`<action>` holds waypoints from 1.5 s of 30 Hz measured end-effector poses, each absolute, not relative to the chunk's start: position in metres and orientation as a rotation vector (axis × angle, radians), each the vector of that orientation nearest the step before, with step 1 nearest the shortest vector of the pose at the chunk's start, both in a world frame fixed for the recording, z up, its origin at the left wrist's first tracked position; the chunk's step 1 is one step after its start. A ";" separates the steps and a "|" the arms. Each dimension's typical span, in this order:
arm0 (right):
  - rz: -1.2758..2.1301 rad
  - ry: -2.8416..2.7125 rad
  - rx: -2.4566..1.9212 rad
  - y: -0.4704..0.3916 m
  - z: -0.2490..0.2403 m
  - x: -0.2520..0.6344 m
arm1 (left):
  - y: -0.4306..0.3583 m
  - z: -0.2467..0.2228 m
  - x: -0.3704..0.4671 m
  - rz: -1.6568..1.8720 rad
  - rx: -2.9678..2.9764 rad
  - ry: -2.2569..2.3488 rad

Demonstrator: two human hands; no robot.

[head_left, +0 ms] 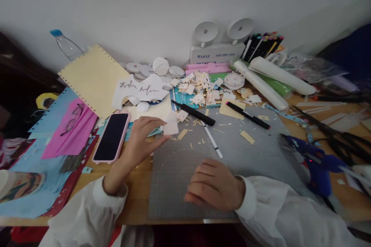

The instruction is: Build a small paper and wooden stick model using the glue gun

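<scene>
And the left grip [142, 137] pinches the card [171, 126] at its fingertips, fingers above, thumb below, on its left side. It looks light, thin and slightly stiff, likely to crease if squeezed, so edges are the hold! To its right, the right grip [214, 185] curls loosely on the mat [171, 189]; can't tell if it's holding anything.

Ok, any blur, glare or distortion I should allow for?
Head view: dim, soft light, darkest below the table; wide-angle stretching toward the sides, around the blue glue gun; the white card in the left hand looks pale and soft; no strong glare on the phone screen.
</scene>
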State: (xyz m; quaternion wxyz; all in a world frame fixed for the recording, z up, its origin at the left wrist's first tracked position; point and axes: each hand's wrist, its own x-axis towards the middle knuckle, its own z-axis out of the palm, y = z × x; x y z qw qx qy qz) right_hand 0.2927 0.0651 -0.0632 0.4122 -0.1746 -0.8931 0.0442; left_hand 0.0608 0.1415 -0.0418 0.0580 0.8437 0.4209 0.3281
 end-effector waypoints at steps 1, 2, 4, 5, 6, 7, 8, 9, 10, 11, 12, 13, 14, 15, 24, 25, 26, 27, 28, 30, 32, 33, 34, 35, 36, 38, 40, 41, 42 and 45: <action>0.092 -2.280 -0.437 0.064 -0.066 0.291 | 0.149 -0.045 0.062 1.005 2.545 1.315; 0.075 -2.302 -0.442 0.063 -0.068 0.290 | 0.157 -0.049 0.063 1.010 2.532 1.356; 0.053 -2.316 -0.448 0.061 -0.071 0.289 | 0.171 -0.057 0.065 1.019 2.510 1.423; 0.050 -2.317 -0.446 0.061 -0.071 0.289 | 0.177 -0.062 0.064 1.016 2.501 1.455; 0.049 -2.318 -0.445 0.061 -0.071 0.289 | 0.183 -0.066 0.064 1.010 2.491 1.488; 0.049 -2.317 -0.444 0.061 -0.071 0.290 | 0.187 -0.070 0.063 0.999 2.481 1.521; 0.049 -2.316 -0.445 0.061 -0.070 0.290 | 0.191 -0.074 0.061 0.987 2.470 1.552; 0.049 -2.314 -0.451 0.062 -0.069 0.290 | 0.193 -0.078 0.060 0.976 2.459 1.578; 0.050 -2.313 -0.456 0.062 -0.069 0.290 | 0.194 -0.081 0.058 0.969 2.451 1.600; 0.055 -2.313 -0.465 0.063 -0.069 0.290 | 0.194 -0.083 0.056 0.969 2.445 1.613; 0.064 -2.313 -0.473 0.064 -0.069 0.291 | 0.193 -0.084 0.055 0.972 2.440 1.622; 0.076 -2.312 -0.478 0.064 -0.069 0.291 | 0.192 -0.085 0.053 0.979 2.437 1.627; 0.090 -2.312 -0.482 0.065 -0.069 0.291 | 0.189 -0.084 0.052 0.990 2.436 1.627; 0.103 -2.311 -0.484 0.065 -0.069 0.291 | 0.187 -0.083 0.050 1.000 2.438 1.622; 0.292 -2.283 -0.590 0.065 -0.072 0.291 | 0.144 -0.051 0.057 1.219 2.194 1.425; 0.382 -2.238 -0.619 0.065 -0.069 0.291 | 0.133 -0.046 0.061 1.217 2.126 1.382; 0.472 -2.181 -0.656 0.065 -0.067 0.292 | 0.120 -0.043 0.065 1.220 2.046 1.354; 0.551 -2.116 -0.698 0.065 -0.063 0.292 | 0.106 -0.040 0.071 1.171 1.971 1.310; 0.610 -2.050 -0.743 0.063 -0.059 0.293 | 0.091 -0.039 0.077 1.117 1.890 1.243; 0.662 -1.939 -0.816 0.059 -0.052 0.292 | 0.064 -0.040 0.093 1.138 1.641 1.152; 0.617 -1.896 -0.860 0.053 -0.046 0.288 | 0.043 -0.043 0.111 1.204 1.194 1.055; 0.566 -1.905 -0.859 0.049 -0.045 0.284 | 0.035 -0.045 0.119 1.197 0.927 0.955; 0.491 -1.933 -0.858 0.045 -0.044 0.278 | 0.029 -0.046 0.126 1.124 0.697 0.852; 0.407 -1.965 -0.868 0.041 -0.044 0.272 | 0.025 -0.046 0.132 1.047 0.514 0.756; 0.332 -1.997 -0.882 0.036 -0.045 0.265 | 0.022 -0.046 0.136 0.970 0.385 0.667; 0.232 -2.050 -0.958 0.028 -0.048 0.253 | 0.019 -0.045 0.139 0.855 0.252 0.538; 0.190 -2.087 -1.070 0.021 -0.050 0.246 | 0.016 -0.045 0.136 0.787 0.230 0.457; 0.177 -2.106 -1.113 0.019 -0.051 0.246 | 0.015 -0.045 0.133 0.761 0.240 0.428; 0.153 -2.126 -1.149 0.017 -0.053 0.247 | 0.014 -0.045 0.130 0.732 0.257 0.402; 0.114 -2.146 -1.214 0.019 -0.059 0.266 | 0.010 -0.047 0.117 0.687 0.329 0.343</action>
